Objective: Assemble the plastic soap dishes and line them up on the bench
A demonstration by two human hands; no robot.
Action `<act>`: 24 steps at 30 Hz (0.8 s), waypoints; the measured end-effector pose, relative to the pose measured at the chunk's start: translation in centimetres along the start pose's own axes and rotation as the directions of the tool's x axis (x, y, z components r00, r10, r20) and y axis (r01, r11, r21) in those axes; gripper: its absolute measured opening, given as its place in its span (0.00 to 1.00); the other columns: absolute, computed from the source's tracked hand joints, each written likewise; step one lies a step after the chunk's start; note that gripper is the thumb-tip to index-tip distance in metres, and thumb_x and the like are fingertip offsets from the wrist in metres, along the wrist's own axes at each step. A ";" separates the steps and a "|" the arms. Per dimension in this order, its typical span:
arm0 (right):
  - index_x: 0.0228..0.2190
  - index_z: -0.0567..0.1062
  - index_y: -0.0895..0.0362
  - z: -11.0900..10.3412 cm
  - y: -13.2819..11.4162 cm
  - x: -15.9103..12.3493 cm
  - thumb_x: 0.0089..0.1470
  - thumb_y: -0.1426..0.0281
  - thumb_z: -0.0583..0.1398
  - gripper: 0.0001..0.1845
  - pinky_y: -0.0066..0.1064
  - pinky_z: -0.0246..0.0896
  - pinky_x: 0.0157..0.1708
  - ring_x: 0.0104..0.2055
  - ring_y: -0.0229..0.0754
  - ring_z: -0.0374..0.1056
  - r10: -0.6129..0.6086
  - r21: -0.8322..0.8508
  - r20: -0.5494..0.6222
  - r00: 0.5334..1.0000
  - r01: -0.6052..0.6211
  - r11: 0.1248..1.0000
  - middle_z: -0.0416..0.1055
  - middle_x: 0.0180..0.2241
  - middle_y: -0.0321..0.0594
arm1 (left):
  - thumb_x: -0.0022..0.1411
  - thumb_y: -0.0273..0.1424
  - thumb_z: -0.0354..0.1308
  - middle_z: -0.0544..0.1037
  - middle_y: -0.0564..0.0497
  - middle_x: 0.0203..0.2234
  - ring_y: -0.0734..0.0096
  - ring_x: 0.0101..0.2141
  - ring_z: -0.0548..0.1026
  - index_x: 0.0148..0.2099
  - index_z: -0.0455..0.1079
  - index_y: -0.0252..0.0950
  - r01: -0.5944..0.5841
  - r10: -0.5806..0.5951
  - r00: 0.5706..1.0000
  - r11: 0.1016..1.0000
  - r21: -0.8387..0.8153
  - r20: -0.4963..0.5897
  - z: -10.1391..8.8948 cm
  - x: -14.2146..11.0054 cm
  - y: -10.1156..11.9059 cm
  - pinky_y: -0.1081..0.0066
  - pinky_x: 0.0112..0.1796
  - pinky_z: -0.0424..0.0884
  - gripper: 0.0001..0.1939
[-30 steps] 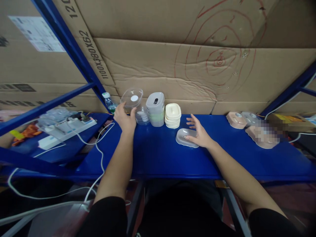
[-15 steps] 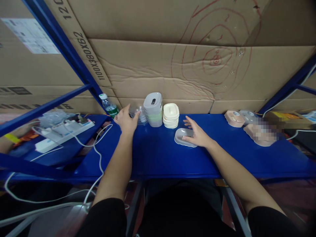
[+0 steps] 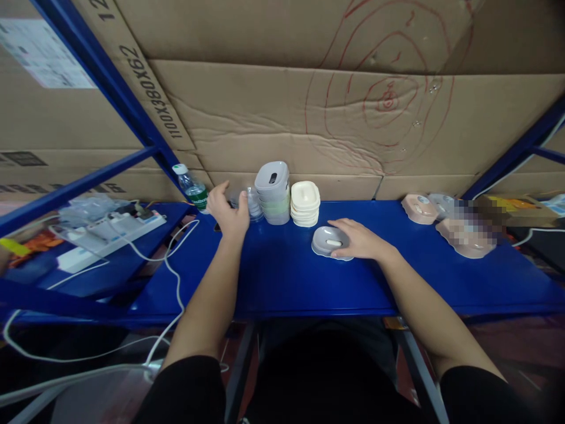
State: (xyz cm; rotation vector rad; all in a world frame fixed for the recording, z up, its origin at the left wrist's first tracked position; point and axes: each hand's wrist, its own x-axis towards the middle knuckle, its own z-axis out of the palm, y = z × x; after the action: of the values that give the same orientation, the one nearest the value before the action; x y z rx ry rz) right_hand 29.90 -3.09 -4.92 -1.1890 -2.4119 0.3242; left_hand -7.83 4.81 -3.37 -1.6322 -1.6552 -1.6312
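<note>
Two bare hands at a blue desk (image 3: 300, 288), seen from the wearer's head. The right hand (image 3: 359, 238) lies over the right end of a grey lid (image 3: 320, 242), its fingers on the far side and the thumb at the near edge; whether it pinches the lid cannot be told. The lid rests on the desk, in front of a stack of cream tubs (image 3: 304, 206), with a small white piece at its middle. The left hand (image 3: 229, 218) is spread, thumb well apart from the fingers, just beside some clear tubs (image 3: 255, 206); these stand next to a stack of grey tubs (image 3: 274, 176). A bottle (image 3: 196, 193) stands behind the left hand. The step in hand appears to be positioning the grey lid; a next move would call for a secure hold on its rim, clear of the stacks.
</note>
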 end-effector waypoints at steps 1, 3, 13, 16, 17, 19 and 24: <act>0.66 0.66 0.52 0.1 0.1 0.0 0.44 0.40 0.70 0.55 0.62 0.62 0.59 0.61 0.67 0.66 0.000 0.007 0.022 1.000 0.000 1.000 0.69 0.61 0.55 | 0.67 0.42 0.56 0.74 0.38 0.54 0.51 0.57 0.71 0.59 0.67 0.34 -0.053 0.052 0.999 0.998 -0.042 -0.012 0.0 -0.4 0.6 0.53 0.58 0.63 0.24; 0.66 0.66 0.51 0.3 0.1 0.0 0.43 0.41 0.70 0.55 0.60 0.64 0.58 0.61 0.66 0.67 -0.009 0.032 0.066 0.998 0.007 0.999 0.69 0.60 0.53 | 0.68 0.43 0.55 0.76 0.39 0.50 0.53 0.54 0.73 0.56 0.69 0.35 -0.174 0.175 0.985 0.976 -0.131 -0.003 0.0 -1.3 2.0 0.52 0.57 0.65 0.21; 0.65 0.67 0.52 1.4 -1.1 0.7 0.46 0.47 0.71 0.50 0.55 0.63 0.61 0.62 0.60 0.65 -0.138 0.130 0.066 0.988 0.129 0.983 0.68 0.61 0.51 | 0.57 0.56 0.65 0.76 0.37 0.58 0.49 0.56 0.75 0.66 0.65 0.36 -0.421 0.736 0.397 0.677 -0.604 0.548 1.1 -7.0 8.5 0.52 0.54 0.73 0.43; 0.66 0.65 0.52 1.7 -1.5 0.8 0.46 0.49 0.72 0.51 0.54 0.63 0.61 0.63 0.60 0.65 -0.166 0.142 0.054 0.985 0.157 0.977 0.67 0.62 0.51 | 0.53 0.59 0.67 0.72 0.36 0.62 0.46 0.60 0.73 0.70 0.59 0.37 -0.351 0.696 0.332 0.717 -0.602 0.636 1.3 -7.4 8.3 0.50 0.57 0.71 0.51; 0.66 0.65 0.52 1.8 -1.6 0.9 0.45 0.49 0.73 0.51 0.54 0.63 0.61 0.63 0.61 0.65 -0.169 0.142 0.045 0.985 0.161 0.977 0.67 0.62 0.52 | 0.52 0.59 0.68 0.71 0.37 0.63 0.46 0.60 0.72 0.71 0.58 0.38 -0.329 0.676 0.311 0.736 -0.592 0.668 1.2 -7.4 8.2 0.50 0.58 0.70 0.52; 0.65 0.66 0.52 2.0 -1.7 0.9 0.45 0.50 0.73 0.51 0.54 0.63 0.61 0.63 0.61 0.65 -0.174 0.153 0.024 0.984 0.168 0.974 0.68 0.62 0.52 | 0.51 0.58 0.69 0.70 0.38 0.65 0.46 0.62 0.71 0.72 0.57 0.39 -0.297 0.645 0.278 0.762 -0.575 0.712 1.0 -7.2 8.1 0.51 0.60 0.68 0.54; 0.65 0.66 0.51 2.5 -1.2 0.9 0.45 0.49 0.73 0.50 0.54 0.64 0.61 0.62 0.60 0.67 -0.190 0.212 -0.058 0.980 0.198 0.957 0.68 0.61 0.52 | 0.51 0.55 0.70 0.69 0.38 0.65 0.46 0.62 0.70 0.72 0.56 0.37 -0.271 0.638 0.276 0.769 -0.579 0.718 0.5 -6.8 8.4 0.50 0.61 0.66 0.54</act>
State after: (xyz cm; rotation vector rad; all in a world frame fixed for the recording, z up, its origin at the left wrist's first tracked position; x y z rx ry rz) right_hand 27.40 -3.16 -6.40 -0.8477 -2.3662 0.4848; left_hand 1.47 -0.51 -5.01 -3.1880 -0.8968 -0.6822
